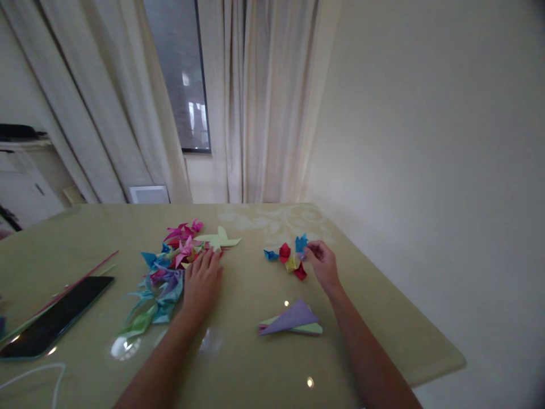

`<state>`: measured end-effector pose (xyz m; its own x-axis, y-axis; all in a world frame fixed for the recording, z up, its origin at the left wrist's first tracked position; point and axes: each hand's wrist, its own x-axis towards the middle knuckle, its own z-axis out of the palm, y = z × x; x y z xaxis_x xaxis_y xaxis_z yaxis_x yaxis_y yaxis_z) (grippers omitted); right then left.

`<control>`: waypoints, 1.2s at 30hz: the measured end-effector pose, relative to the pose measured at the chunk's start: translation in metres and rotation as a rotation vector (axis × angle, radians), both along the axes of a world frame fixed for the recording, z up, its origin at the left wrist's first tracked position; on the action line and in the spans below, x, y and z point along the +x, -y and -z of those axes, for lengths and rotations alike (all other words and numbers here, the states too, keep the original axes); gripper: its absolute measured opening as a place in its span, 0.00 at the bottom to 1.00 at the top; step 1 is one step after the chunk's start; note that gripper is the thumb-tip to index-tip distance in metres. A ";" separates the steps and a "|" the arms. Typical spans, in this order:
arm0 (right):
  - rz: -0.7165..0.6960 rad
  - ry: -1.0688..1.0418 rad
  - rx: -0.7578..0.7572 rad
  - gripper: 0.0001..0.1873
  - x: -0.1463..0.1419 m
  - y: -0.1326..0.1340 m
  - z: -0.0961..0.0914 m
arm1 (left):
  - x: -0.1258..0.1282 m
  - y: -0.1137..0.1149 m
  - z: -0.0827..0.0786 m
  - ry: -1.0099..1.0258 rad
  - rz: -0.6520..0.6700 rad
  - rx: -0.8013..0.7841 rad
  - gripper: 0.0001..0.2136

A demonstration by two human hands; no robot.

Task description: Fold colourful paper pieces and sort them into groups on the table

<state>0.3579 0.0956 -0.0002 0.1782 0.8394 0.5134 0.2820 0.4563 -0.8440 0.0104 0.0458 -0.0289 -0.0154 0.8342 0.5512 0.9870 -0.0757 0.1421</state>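
My right hand [323,262] pinches a blue origami piece [301,243] between thumb and fingertips, over the far right part of the table. Around it lie small folded paper pieces: a second blue one [271,255], a red one [285,251], a yellow one [292,263] and a darker red one [300,272]. My left hand [202,279] rests palm down with its fingers stretched out, beside a heap of colourful origami [168,284]. Its fingertips reach the edge of a pale green folded paper [219,238]; whether they touch it is hard to tell.
Flat-folded papers, purple on top [293,319], lie between my forearms. At the left are a black phone [59,318], a thin pink stick [80,281] and a white cable [57,375]. The table [238,363] meets a wall on the right, with curtains [268,102] behind.
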 end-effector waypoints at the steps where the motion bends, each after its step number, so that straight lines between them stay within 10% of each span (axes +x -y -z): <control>1: 0.099 -0.036 -0.014 0.21 0.011 -0.007 0.003 | -0.006 -0.002 0.001 -0.023 -0.050 -0.022 0.21; 5: 0.423 0.031 -0.146 0.23 0.050 -0.022 0.018 | -0.012 -0.002 0.002 -0.063 -0.115 -0.098 0.19; 11: 0.502 0.155 -0.188 0.18 0.052 -0.021 0.027 | -0.004 -0.003 0.003 -0.031 -0.033 -0.078 0.15; 18: -0.029 0.763 0.097 0.21 -0.033 -0.003 0.015 | 0.008 -0.004 0.006 0.028 0.141 -0.052 0.14; 23: 0.057 1.049 0.032 0.24 -0.063 0.001 0.015 | 0.011 -0.002 0.003 0.037 0.147 -0.057 0.13; 27: -0.020 0.989 0.045 0.06 -0.050 0.003 0.013 | 0.009 -0.002 0.005 0.030 0.162 -0.069 0.13; 36: -0.005 0.528 -0.034 0.15 0.011 -0.007 0.011 | 0.009 0.000 0.008 0.047 0.172 -0.069 0.12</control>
<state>0.3687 0.1027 -0.0113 -0.1010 0.8573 0.5048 0.6707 0.4334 -0.6019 0.0194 0.0456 -0.0372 0.1061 0.8627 0.4944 0.9526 -0.2307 0.1981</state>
